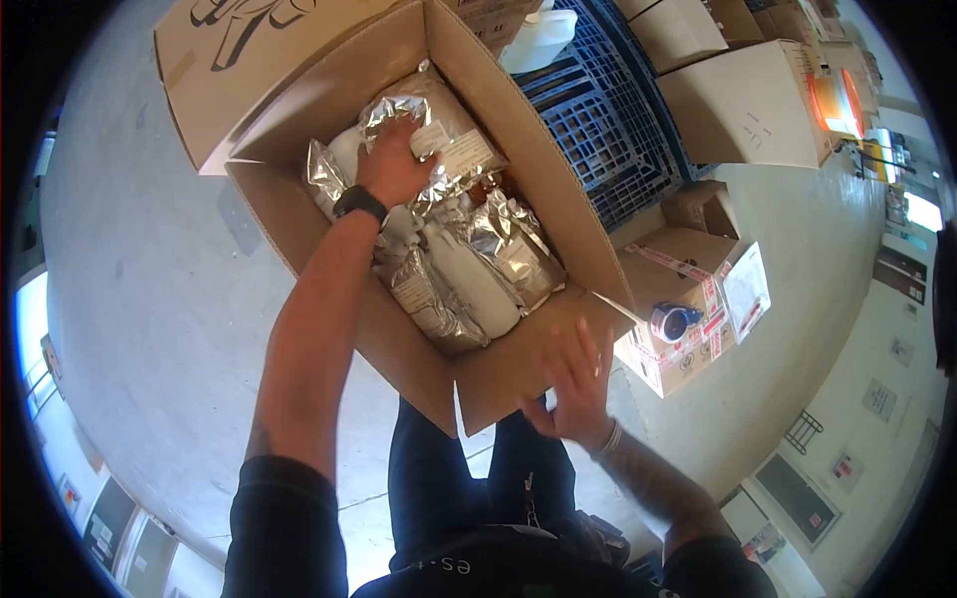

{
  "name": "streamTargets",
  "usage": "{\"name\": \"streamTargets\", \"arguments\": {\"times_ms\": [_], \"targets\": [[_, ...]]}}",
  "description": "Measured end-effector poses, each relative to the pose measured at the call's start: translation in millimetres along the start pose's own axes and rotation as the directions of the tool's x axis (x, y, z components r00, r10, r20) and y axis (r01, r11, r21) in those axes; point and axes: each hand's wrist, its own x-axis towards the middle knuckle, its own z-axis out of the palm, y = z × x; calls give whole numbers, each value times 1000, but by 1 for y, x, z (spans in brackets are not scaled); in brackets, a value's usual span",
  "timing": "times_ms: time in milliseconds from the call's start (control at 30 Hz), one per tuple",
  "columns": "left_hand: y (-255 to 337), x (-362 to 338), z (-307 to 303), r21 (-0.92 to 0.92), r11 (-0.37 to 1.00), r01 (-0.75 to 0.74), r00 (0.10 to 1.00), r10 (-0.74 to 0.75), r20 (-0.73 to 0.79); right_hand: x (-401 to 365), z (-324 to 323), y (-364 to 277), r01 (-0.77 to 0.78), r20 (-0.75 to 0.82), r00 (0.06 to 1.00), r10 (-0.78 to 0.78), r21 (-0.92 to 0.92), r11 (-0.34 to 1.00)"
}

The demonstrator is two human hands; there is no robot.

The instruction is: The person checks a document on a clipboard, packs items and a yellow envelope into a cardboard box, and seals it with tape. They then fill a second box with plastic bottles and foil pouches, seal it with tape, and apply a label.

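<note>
My left hand (398,167), with a dark watch at the wrist, reaches into an open cardboard box (528,384). It rests on a silver foil bag (454,130) with a white label, its fingers spread over the shiny wrapping; the fingertips are partly lost against the foil. Below that hand, inside the box, lie a white bottle (474,279) and more labelled foil bags (424,299). Another foil bag (523,254) sits by the right wall. My right hand (576,384) is held beside the box's near right flap, fingers apart and slightly blurred, holding nothing.
A blue plastic pallet (608,130) stands beyond the box, with a white jug (538,42) on it. To the right, a taped carton (678,259) carries a blue tape dispenser (675,321) and a clipboard (746,291). Larger cartons (743,105) are stacked behind.
</note>
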Motion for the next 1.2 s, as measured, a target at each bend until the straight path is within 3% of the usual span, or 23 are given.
{"name": "streamTargets", "arguments": {"times_ms": [33, 67, 100, 200, 333, 400, 467, 567, 700, 800, 900, 967, 1033, 1100, 1167, 1200], "targets": [[-8, 5, -14, -176, 977, -122, 975, 84, -208, -14, 8, 0, 9, -33, 999, -11, -55, 998], [15, 0, -51, 94, 996, -7, 903, 46, -428, -13, 17, 7, 22, -7, 1000, -23, -77, 997], [38, -6, -85, 321, 932, 167, 776, 77, -626, -11, 30, 12, 35, 17, 999, -34, -98, 995], [-4, -5, -107, 528, 814, 242, 854, 80, -513, 32, 56, 12, 85, -6, 996, -86, -94, 992], [46, -40, -83, 416, 830, 371, 884, -179, -431, 118, 118, 36, 152, -51, 986, -158, -109, 982], [52, -61, -32, 486, 774, 406, 913, -323, -248, 143, 145, 49, 150, 13, 989, -150, -114, 982], [18, -76, 36, 406, 844, 351, 933, -278, -229, 153, 162, 56, 81, 53, 996, -75, -129, 988], [35, -64, 51, 250, 843, 476, 871, -412, -266, 152, 166, 57, 39, 90, 996, -30, -94, 995], [39, -68, 75, 7, 869, 494, 789, -445, -423, 147, 172, 67, 51, 60, 997, -46, -80, 995], [32, -68, 112, -65, 890, 450, 686, -391, -613, 132, 170, 76, 183, -196, 968, -157, 125, 975], [24, -65, 140, -65, 911, 407, 590, -316, -743, 126, 67, 57, 301, -257, 924, -282, 37, 953], [22, -60, 144, -78, 906, 416, 576, -329, -749, 149, 10, 112, 255, -266, 947, -179, 284, 924], [23, -64, 143, -68, 911, 407, 570, -311, -760, 200, 9, 146, 148, -164, 983, -81, 448, 881], [23, -68, 145, -105, 901, 421, 578, -356, -735, 284, 33, 166, 6, 33, 999, -26, 499, 867], [28, -62, 132, -126, 898, 420, 558, -366, -745, 306, 77, 153, 119, 15, 990, -140, 443, 888], [27, -62, 123, -168, 900, 403, 568, -390, -725, 302, 117, 123, 283, -72, 959, -275, 353, 892]]}}
